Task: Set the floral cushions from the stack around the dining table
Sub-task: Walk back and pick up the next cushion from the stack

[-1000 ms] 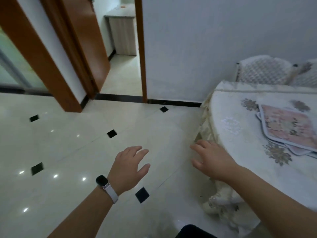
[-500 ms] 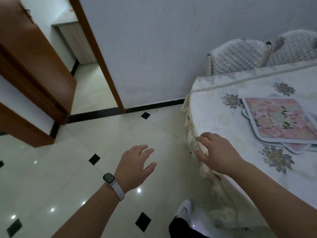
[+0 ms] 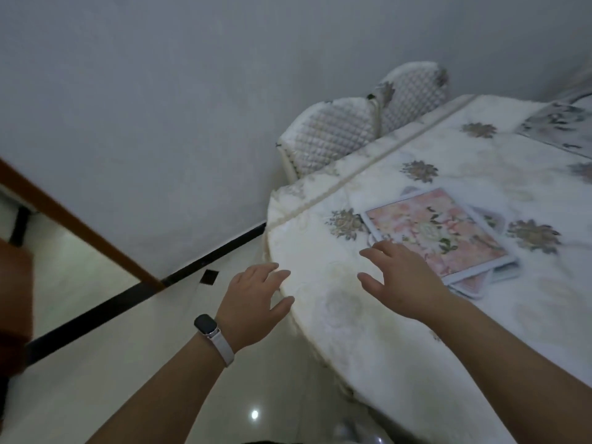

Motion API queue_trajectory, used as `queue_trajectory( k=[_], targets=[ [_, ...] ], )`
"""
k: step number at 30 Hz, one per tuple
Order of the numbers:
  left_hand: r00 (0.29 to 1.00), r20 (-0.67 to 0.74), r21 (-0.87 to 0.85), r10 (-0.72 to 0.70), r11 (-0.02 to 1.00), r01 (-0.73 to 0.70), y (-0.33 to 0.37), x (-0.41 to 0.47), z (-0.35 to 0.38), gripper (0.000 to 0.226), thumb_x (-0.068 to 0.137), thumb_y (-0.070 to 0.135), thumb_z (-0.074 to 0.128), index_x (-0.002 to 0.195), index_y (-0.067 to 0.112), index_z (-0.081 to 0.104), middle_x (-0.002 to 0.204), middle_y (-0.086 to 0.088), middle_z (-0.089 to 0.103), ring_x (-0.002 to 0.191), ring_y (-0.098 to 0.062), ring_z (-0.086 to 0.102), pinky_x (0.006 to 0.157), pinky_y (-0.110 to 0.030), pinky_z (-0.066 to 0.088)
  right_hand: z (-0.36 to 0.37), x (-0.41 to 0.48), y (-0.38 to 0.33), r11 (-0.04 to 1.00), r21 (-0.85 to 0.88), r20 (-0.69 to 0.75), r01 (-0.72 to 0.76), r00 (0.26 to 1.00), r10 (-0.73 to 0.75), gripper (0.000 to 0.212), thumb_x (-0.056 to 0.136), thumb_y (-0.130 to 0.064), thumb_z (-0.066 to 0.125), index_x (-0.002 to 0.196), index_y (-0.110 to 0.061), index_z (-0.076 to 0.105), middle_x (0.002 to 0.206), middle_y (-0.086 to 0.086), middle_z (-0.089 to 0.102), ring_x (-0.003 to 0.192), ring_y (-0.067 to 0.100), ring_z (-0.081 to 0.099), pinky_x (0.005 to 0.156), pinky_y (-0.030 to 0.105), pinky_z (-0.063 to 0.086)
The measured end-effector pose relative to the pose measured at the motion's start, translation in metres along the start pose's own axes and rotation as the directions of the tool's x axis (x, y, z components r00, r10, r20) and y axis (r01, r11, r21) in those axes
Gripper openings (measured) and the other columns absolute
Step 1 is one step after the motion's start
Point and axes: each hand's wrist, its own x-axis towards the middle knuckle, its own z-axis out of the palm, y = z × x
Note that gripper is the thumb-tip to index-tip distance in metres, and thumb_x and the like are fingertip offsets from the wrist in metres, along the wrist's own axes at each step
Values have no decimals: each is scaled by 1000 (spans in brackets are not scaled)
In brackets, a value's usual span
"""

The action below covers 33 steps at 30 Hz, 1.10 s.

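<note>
A stack of flat pink floral cushions (image 3: pixel 439 233) with white borders lies on the dining table (image 3: pixel 416 331), which is draped in a cream embroidered cloth. My right hand (image 3: pixel 400 277) hovers over the cloth with fingers spread, its fingertips just short of the stack's near-left corner. My left hand (image 3: pixel 253 302), a watch on its wrist, is open at the table's left edge and holds nothing. Another patterned cushion (image 3: pixel 563 126) lies at the table's far right corner.
Two chairs with white quilted covers (image 3: pixel 330 136) stand against the grey wall behind the table. A wooden door frame (image 3: pixel 80 225) runs across the left. Glossy cream floor tiles (image 3: pixel 128 363) with black insets lie left of the table.
The view has swung right toward the table. Both hands have moved forward: the right one from the table edge to beside the cushion stack, the left one to the table's edge.
</note>
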Motion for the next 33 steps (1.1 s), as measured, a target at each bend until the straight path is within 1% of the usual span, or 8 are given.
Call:
queue_trajectory(
  k=[6,12,17,22,25,28,30,33],
  targets=[
    [978,65,-43,198,980,-195,18,83,17,56,85,56,43,129,24,57,134,-2,56,123,-26,50,97,-47,44,1,-12,51,976,-2,6,-219,976,219,54,91,-55,43,137,-27,47,136,-3,50,119,22,49,97,41,44],
    [927,121,-64,355,935,-350,16,154,38,57,85,56,42,129,24,58,133,-2,57,123,-26,51,97,-45,41,14,-1,70,920,10,5,-391,920,391,51,92,-51,49,135,-26,52,136,0,52,122,23,50,98,43,44],
    [856,197,-135,478,878,-460,-9,224,67,56,85,55,43,130,25,57,133,-3,57,124,-26,50,96,-46,41,31,34,70,843,33,24,-537,843,537,51,92,-50,46,136,-25,51,135,1,52,121,23,50,96,41,45],
    [786,248,-209,566,824,-527,-41,297,101,53,84,52,46,125,22,60,128,-8,61,118,-30,55,92,-47,46,43,85,67,759,-5,104,-652,754,648,56,94,-52,44,143,-26,41,144,2,44,128,22,44,103,38,39],
    [728,306,-228,614,790,-570,-54,332,115,57,83,53,42,129,23,57,132,-5,57,121,-28,52,94,-46,43,46,100,63,689,4,101,-725,685,721,56,94,-51,46,143,-26,41,144,2,45,128,24,44,102,39,42],
    [692,363,-233,624,780,-581,-51,365,121,59,83,54,36,133,27,52,137,-1,52,125,-24,46,98,-43,38,46,101,60,608,19,113,-794,606,788,53,94,-49,47,142,-26,43,143,1,46,127,23,45,97,39,45],
    [678,402,-284,615,788,-546,-42,382,126,60,83,53,36,133,25,52,137,-1,51,125,-24,45,99,-42,38,47,98,61,502,91,135,-860,510,850,52,95,-47,49,141,-25,44,143,1,45,127,23,46,95,39,44],
    [661,459,-383,594,803,-457,-22,404,138,59,84,49,43,134,19,51,136,-3,52,123,-25,47,98,-41,42,49,92,67,290,256,167,-922,338,926,51,96,-44,51,142,-22,44,146,4,42,127,25,47,96,38,42]
  ],
)
